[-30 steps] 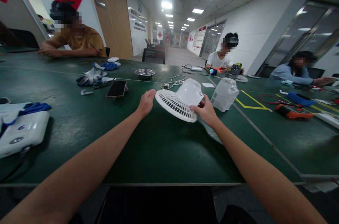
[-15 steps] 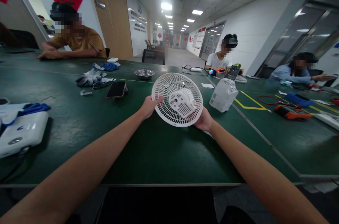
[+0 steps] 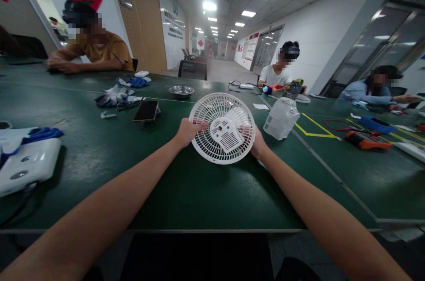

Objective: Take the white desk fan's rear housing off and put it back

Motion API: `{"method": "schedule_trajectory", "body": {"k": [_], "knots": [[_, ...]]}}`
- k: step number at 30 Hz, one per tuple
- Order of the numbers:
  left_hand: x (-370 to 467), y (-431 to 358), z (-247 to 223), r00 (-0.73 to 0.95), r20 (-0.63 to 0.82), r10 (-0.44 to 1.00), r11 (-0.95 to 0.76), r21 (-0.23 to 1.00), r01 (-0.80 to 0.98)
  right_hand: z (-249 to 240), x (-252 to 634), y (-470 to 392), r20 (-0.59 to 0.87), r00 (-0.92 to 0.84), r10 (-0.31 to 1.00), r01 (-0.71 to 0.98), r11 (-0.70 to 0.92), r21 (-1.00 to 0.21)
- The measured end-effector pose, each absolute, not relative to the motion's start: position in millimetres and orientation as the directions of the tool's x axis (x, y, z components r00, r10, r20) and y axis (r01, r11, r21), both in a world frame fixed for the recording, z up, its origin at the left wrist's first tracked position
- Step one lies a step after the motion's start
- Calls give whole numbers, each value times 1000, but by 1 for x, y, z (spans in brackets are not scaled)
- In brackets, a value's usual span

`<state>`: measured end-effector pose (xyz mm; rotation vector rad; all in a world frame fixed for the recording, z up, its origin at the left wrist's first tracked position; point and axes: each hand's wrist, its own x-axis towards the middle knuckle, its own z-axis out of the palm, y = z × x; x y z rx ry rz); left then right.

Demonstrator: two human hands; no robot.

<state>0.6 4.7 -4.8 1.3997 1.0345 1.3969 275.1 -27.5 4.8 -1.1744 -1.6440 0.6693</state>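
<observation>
Both my hands hold a round white fan grille [image 3: 207, 150] above the green table. Its slotted centre plate faces me, and fan blades show faintly through the ribs. My left hand [image 3: 189, 132] grips the left rim, thumb lying over the ribs. On the opposite rim is my right hand [image 3: 259, 143], closed round the edge with its fingers partly hidden behind the grille. A white translucent plastic housing [image 3: 281, 119] stands on the table to the right of the grille, apart from my hand.
A metal bowl [image 3: 181, 91] sits behind the grille. To the left lie a phone [image 3: 145, 110], gloves [image 3: 116, 96] and a white device [image 3: 31, 166] with a cable. An orange multimeter [image 3: 368, 140] and a blue tray [image 3: 376, 125] are at right. Three people sit across the table.
The grille has tilted to face me more squarely and its lower edge has dropped slightly. My right hand has shifted a little up and outward along the rim.
</observation>
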Motion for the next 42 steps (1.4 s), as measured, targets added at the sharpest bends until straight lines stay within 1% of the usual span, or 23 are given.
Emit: {"method": "schedule_trajectory", "body": {"k": [1, 2, 4, 6, 9, 11, 13, 14, 16, 18, 20, 22, 23, 24, 26, 28, 29, 33, 36, 39, 42], "knots": [[0, 5, -6, 25, 271, 962, -271, 962, -9, 4, 284, -23, 395, 26, 918, 389, 355, -850], [-1, 6, -7, 25, 269, 963, -269, 963, 1, 5, 295, -18, 424, 106, 900, 443, 339, -830], [-4, 9, -9, 9, 245, 970, -245, 970, 6, 7, 317, -11, 497, 188, 847, 639, 279, -717], [-8, 12, -10, -13, 208, 978, -208, 978, 4, 7, 336, -6, 525, 220, 822, 761, 192, -619], [-14, 17, -11, -40, 154, 987, -155, 988, -6, 4, 351, -2, 489, 239, 839, 834, 80, -546], [-17, 19, -10, -35, 124, 992, -125, 992, -30, 3, 352, -1, 478, 233, 847, 853, 58, -519], [-20, 20, -10, -11, 105, 994, -105, 993, -46, 6, 351, -2, 530, 211, 821, 860, 102, -500], [-20, 21, -10, -1, 99, 995, -99, 994, -46, 10, 351, -3, 582, 202, 788, 862, 139, -487], [-21, 22, -10, 9, 89, 996, -89, 995, -35, 20, 354, -6, 714, 216, 666, 874, 195, -445], [-21, 22, -11, 11, 86, 996, -86, 996, -32, 29, 364, -8, 813, 291, 505, 892, 163, -421], [-21, 22, -11, 15, 86, 996, -85, 996, -40, 31, 378, -7, 821, 412, 394, 879, 65, -472], [-21, 23, -11, 18, 81, 997, -80, 996, -47, 25, 394, -2, 752, 538, 382, 818, -22, -574], [-22, 23, -12, 16, 78, 997, -77, 996, -48, 19, 402, 1, 692, 592, 413, 774, -53, -631], [-22, 23, -12, 12, 76, 997, -75, 996, -50, 13, 409, 6, 622, 624, 473, 730, -70, -680], [-22, 23, -13, 5, 81, 997, -81, 995, -53, 0, 420, 14, 482, 637, 602, 646, -75, -759], [-22, 23, -13, 8, 89, 996, -89, 994, -56, -8, 427, 20, 406, 641, 651, 599, -94, -795], [-22, 23, -14, 15, 92, 996, -91, 994, -57, -11, 429, 22, 397, 649, 650, 591, -101, -800], [-22, 25, -14, 18, 88, 996, -87, 994, -64, -12, 429, 26, 421, 681, 599, 583, -95, -807], [-24, 27, -16, 19, 77, 997, -75, 996, -54, -5, 426, 25, 454, 726, 516, 549, -38, -835], [-25, 29, -18, 36, 78, 996, -76, 996, -51, 8, 420, 21, 540, 728, 422, 555, 100, -826], [-24, 27, -16, 33, 82, 996, -80, 995, -56, 23, 407, 15, 651, 642, 405, 599, 265, -756]]}}
